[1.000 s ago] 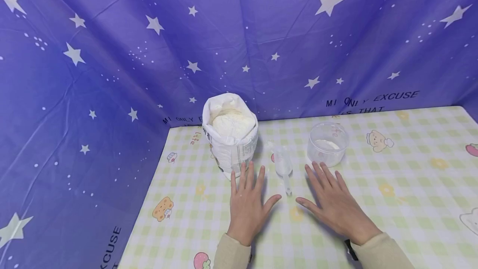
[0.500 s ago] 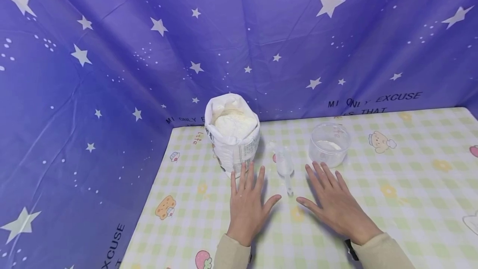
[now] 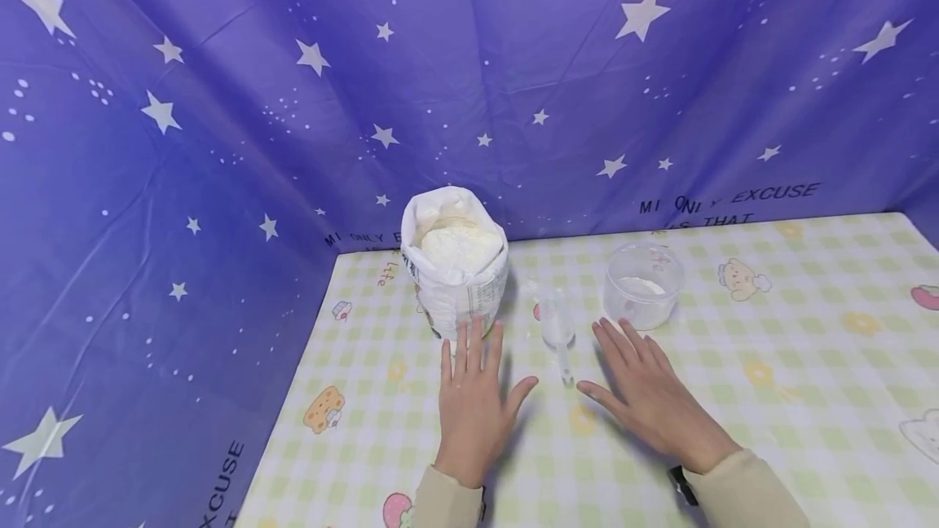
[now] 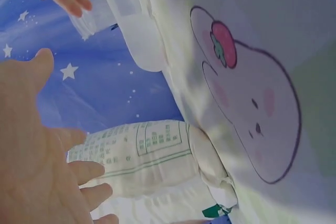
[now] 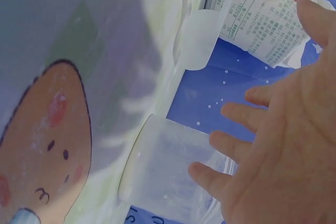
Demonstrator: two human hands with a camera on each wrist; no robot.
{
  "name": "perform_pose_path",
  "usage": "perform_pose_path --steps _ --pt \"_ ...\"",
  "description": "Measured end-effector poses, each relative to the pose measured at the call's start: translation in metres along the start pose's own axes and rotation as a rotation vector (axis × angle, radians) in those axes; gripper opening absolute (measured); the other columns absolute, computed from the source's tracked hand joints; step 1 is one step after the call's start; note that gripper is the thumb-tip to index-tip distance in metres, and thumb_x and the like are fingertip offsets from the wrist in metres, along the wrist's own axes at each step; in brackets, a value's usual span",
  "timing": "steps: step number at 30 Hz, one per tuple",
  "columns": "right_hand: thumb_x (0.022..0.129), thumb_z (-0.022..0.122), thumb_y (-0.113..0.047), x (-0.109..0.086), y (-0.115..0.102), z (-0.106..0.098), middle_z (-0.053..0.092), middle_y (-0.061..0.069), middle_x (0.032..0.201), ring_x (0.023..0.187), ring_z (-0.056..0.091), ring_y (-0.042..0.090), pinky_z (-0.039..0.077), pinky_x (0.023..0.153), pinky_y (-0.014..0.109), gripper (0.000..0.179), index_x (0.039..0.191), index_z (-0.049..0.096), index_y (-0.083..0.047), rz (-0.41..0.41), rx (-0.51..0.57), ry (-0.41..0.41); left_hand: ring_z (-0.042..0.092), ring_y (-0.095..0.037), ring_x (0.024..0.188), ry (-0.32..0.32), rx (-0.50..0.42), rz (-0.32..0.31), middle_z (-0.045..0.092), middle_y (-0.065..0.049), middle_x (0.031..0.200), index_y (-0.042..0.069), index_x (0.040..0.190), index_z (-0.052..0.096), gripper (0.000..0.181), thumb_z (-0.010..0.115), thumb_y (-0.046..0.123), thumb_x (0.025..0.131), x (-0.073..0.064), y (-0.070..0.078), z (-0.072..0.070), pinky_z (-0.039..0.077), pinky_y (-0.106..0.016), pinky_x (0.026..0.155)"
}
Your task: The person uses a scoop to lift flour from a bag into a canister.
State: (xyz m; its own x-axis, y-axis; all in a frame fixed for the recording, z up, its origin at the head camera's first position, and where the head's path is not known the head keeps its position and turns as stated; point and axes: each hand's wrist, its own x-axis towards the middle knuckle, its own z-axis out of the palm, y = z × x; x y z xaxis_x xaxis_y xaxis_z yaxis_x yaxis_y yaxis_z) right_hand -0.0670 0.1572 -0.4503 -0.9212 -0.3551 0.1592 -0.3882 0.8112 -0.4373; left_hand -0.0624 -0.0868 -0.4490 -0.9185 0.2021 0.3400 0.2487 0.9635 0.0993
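1. Behind the translucent white plastic scoop (image 3: 556,324), blue-violet cloth backdrop (image 3: 440,63) printed with white stars, dots and black lettering.
2. Under the scoop, pale green-and-white checked tablecloth (image 3: 814,381) with cartoon animals, strawberries and yellow flowers.
3. Left of the scoop and slightly farther back, tall white bag (image 3: 465,300) with printed lettering, standing upright, wide at the mouth and heaped near the rim with white powder (image 3: 460,247).
4. Left of the scoop and nearer the person, left hand (image 3: 473,418) in a beige sleeve (image 3: 449,503), palm down above the cloth, fingers straight and spread wide, holding nothing; fingertips just before the bag's lower wall, contact impossible to tell.
5. Between both hands, the scoop itself, lying with handle towards the person.
6. Right of the scoop and slightly farther back, transparent round plastic tub (image 3: 645,318), upright, with a shallow layer of powder inside.
7. Right of the scoop and nearer the person, right hand (image 3: 649,398), likewise flat, spread and holding nothing; fingertips near the tub's front wall, touch impossible to tell; dark strap (image 3: 684,485) at the cuff.
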Motion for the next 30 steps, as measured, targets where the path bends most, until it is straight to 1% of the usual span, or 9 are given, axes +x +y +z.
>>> perform_pose_path --steps 3,6,8,11,14,17,20,25,30 --pt "0.100 0.052 -0.049 0.002 -0.001 0.002 0.027 0.022 0.159 0.147 0.018 0.044 0.018 0.119 0.062 0.079 0.156 0.023 -0.003 -0.008 0.004 -0.004 0.017 -0.029 0.152 0.020 -0.022 0.002 0.021 -0.014 0.164 0.012 0.156 0.030 0.080 0.044 0.063 0.096 0.000 -0.005 -0.003 0.018 -0.052 0.125" --pt "0.100 0.052 -0.048 0.005 -0.004 0.001 0.030 0.023 0.157 0.145 0.022 0.045 0.022 0.117 0.061 0.077 0.155 0.026 -0.001 -0.013 0.009 -0.001 0.020 -0.029 0.151 0.072 -0.056 0.006 0.021 -0.015 0.164 0.009 0.156 0.030 0.078 0.047 0.058 0.098 0.003 -0.009 -0.008 0.022 -0.052 0.124" --pt "0.100 0.052 -0.048 0.007 -0.005 0.001 0.035 0.023 0.154 0.141 0.029 0.044 0.027 0.114 0.061 0.075 0.153 0.029 0.000 -0.017 0.000 0.004 0.021 -0.030 0.151 0.105 -0.089 -0.003 0.020 -0.015 0.164 0.007 0.156 0.028 0.077 0.049 0.054 0.099 0.005 -0.013 -0.011 0.024 -0.052 0.123" --pt "0.100 0.051 -0.050 0.010 -0.006 0.002 0.045 0.022 0.145 0.132 0.040 0.040 0.037 0.106 0.058 0.073 0.148 0.037 0.003 -0.009 -0.020 0.003 0.024 -0.032 0.150 0.130 -0.142 -0.029 0.019 -0.017 0.164 0.004 0.156 0.024 0.080 0.052 0.051 0.099 0.007 -0.018 -0.015 0.026 -0.052 0.122" --pt "0.099 0.051 -0.052 0.014 -0.007 0.003 0.055 0.018 0.129 0.116 0.048 0.032 0.045 0.092 0.050 0.067 0.137 0.049 0.004 -0.008 -0.058 -0.001 0.026 -0.033 0.148 0.142 -0.183 -0.057 0.019 -0.020 0.162 0.000 0.156 0.020 0.084 0.056 0.048 0.098 0.008 -0.024 -0.017 0.028 -0.051 0.122" --pt "0.099 0.053 -0.051 0.018 -0.009 0.006 0.056 0.010 0.110 0.100 0.047 0.025 0.043 0.080 0.038 0.056 0.122 0.057 0.000 -0.033 -0.094 -0.008 0.030 -0.036 0.145 0.164 -0.210 -0.079 0.021 -0.023 0.161 -0.002 0.155 0.021 0.084 0.060 0.045 0.097 0.007 -0.029 -0.019 0.028 -0.050 0.121" --pt "0.097 0.059 -0.047 0.021 -0.013 0.008 0.053 0.004 0.097 0.089 0.045 0.020 0.040 0.071 0.033 0.045 0.109 0.059 -0.003 -0.070 -0.121 -0.002 0.034 -0.038 0.142 0.186 -0.220 -0.086 0.025 -0.024 0.159 -0.002 0.154 0.023 0.083 0.063 0.041 0.096 0.008 -0.034 -0.020 0.030 -0.050 0.120" --pt "0.094 0.065 -0.043 0.025 -0.017 0.010 0.052 0.003 0.089 0.080 0.046 0.019 0.043 0.065 0.033 0.040 0.100 0.060 -0.003 -0.066 -0.127 0.017 0.038 -0.040 0.139 0.219 -0.216 -0.086 0.031 -0.027 0.154 -0.004 0.152 0.026 0.081 0.068 0.033 0.093 0.014 -0.040 -0.022 0.033 -0.050 0.119" --pt "0.093 0.066 -0.042 0.029 -0.019 0.013 0.046 0.001 0.081 0.070 0.042 0.016 0.039 0.057 0.028 0.038 0.094 0.059 -0.004 -0.037 -0.099 0.008 0.038 -0.040 0.139 0.221 -0.265 -0.135 0.031 -0.027 0.154 -0.004 0.152 0.025 0.084 0.073 0.027 0.090 0.020 -0.046 -0.021 0.034 -0.051 0.118"
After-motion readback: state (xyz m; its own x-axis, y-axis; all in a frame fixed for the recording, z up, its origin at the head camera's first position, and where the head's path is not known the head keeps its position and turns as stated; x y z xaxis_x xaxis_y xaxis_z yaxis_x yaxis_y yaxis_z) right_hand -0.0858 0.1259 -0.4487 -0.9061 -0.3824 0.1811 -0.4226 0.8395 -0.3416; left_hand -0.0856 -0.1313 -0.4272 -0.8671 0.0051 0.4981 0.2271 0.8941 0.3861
